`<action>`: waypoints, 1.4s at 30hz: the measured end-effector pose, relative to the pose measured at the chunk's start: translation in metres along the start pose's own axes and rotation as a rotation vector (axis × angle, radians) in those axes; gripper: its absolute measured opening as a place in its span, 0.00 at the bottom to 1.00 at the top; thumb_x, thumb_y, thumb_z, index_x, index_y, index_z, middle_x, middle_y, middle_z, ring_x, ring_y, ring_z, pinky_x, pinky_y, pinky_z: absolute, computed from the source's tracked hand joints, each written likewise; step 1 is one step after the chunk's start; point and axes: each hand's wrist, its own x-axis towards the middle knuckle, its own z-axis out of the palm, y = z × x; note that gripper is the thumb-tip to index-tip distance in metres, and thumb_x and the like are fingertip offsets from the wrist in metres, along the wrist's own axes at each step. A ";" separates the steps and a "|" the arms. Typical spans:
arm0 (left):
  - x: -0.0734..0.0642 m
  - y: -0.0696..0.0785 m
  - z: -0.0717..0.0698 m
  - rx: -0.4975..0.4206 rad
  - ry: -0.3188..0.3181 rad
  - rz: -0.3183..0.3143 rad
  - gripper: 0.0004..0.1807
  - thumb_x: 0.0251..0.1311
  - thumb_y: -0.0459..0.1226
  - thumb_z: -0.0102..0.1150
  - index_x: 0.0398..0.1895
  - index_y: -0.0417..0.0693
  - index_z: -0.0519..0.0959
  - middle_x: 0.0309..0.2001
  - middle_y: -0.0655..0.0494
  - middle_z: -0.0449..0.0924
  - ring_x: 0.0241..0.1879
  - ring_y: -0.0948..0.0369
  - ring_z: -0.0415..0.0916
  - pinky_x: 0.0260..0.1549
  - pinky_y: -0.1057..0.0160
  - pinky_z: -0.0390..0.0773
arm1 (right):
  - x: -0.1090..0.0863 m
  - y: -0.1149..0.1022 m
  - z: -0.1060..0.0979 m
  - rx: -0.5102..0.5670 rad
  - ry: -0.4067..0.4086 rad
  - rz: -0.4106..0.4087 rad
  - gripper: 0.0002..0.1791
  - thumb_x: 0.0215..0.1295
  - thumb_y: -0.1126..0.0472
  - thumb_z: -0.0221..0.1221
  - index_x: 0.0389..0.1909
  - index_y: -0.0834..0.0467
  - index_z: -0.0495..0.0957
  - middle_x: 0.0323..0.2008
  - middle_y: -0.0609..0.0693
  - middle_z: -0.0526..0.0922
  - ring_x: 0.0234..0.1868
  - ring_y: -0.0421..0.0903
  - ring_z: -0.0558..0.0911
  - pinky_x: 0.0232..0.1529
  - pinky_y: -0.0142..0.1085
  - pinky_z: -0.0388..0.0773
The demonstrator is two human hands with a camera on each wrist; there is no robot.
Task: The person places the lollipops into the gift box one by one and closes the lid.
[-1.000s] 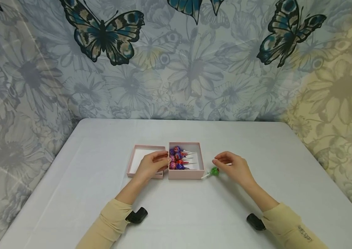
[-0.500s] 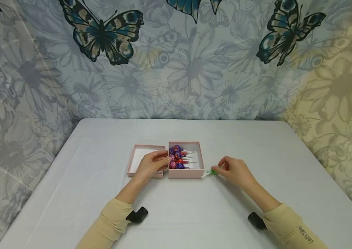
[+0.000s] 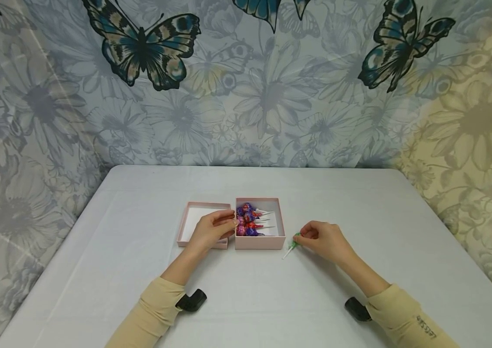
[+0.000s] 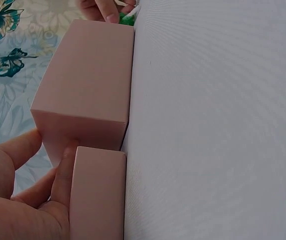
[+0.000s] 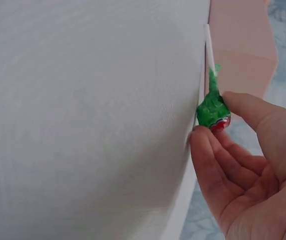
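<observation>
A green-wrapped lollipop (image 5: 213,109) with a white stick is pinched between thumb and fingertips of my right hand (image 3: 325,241), low over the table in the head view. Its stick points toward the near left, just right of a pink box (image 3: 260,243). Several purple, red and pink lollipops (image 3: 247,218) lie in that box, sticks pointing right. My left hand (image 3: 212,231) touches the box's left side, thumb at its upper edge and a fingertip against the wall in the left wrist view. Partly under this hand is the pink lid (image 3: 189,222), white inside.
A white cloth covers the table (image 3: 246,299). A patterned fabric wall with butterflies (image 3: 143,53) stands behind it and at both sides. Black wrist devices (image 3: 191,300) sit at both sleeve cuffs.
My right hand has come down onto the green lollipop and taken hold of it. Its stick has swung away from the box corner toward the near side. My left hand stays put.
</observation>
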 end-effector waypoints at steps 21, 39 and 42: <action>0.000 -0.001 -0.001 -0.007 -0.014 0.009 0.23 0.62 0.30 0.63 0.61 0.33 0.74 0.52 0.38 0.79 0.49 0.54 0.79 0.44 0.60 0.84 | 0.004 -0.013 -0.008 0.706 -0.004 0.143 0.27 0.62 0.58 0.67 0.59 0.65 0.73 0.49 0.50 0.81 0.48 0.40 0.79 0.51 0.30 0.79; 0.000 -0.001 -0.001 -0.015 -0.014 0.005 0.22 0.63 0.29 0.62 0.60 0.33 0.74 0.53 0.38 0.79 0.49 0.54 0.79 0.43 0.60 0.84 | 0.019 -0.055 -0.012 0.843 0.030 0.033 0.22 0.63 0.62 0.65 0.57 0.63 0.74 0.49 0.48 0.79 0.50 0.43 0.78 0.53 0.29 0.78; 0.000 -0.001 -0.002 -0.019 -0.013 0.002 0.23 0.62 0.29 0.63 0.60 0.33 0.74 0.53 0.40 0.79 0.48 0.55 0.80 0.43 0.60 0.84 | 0.025 -0.062 -0.005 0.723 -0.011 -0.021 0.22 0.63 0.61 0.66 0.56 0.61 0.76 0.51 0.50 0.80 0.52 0.45 0.79 0.52 0.30 0.79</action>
